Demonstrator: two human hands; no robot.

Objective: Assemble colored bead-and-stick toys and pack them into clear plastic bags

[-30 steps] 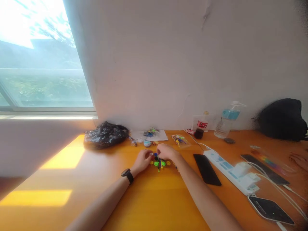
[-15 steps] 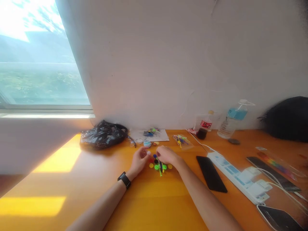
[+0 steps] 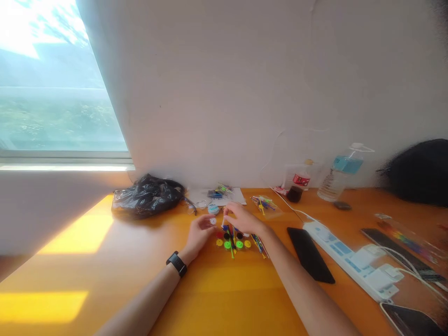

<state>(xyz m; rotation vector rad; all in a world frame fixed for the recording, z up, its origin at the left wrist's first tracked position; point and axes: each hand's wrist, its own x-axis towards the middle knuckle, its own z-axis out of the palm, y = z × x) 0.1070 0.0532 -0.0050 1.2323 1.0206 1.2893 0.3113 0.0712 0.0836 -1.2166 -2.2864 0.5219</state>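
Note:
My left hand [image 3: 198, 233], with a black watch on its wrist, is curled over the orange table [image 3: 217, 298] and pinches a small white disc [image 3: 213, 221] at its fingertips. My right hand [image 3: 241, 217] hovers just to the right of it, fingers bent together in a pinch near a small thin piece that I cannot make out. Below and between the hands lies a cluster of small coloured discs [image 3: 233, 242], green, yellow, red and black, with thin coloured sticks [image 3: 259, 243] beside them.
A black plastic bag [image 3: 147, 195] lies at the back left. A sheet of paper with small parts [image 3: 217, 194] and a clear packet of sticks [image 3: 265, 204] sit by the wall. To the right are a black phone [image 3: 310, 254], a white power strip [image 3: 350, 261], bottles [image 3: 341, 173] and a black bag [image 3: 418, 172].
The right hand has lifted and drawn back slightly, uncovering more of the coloured discs and sticks. The left hand has raised the white disc. The view has shifted a little to the right.

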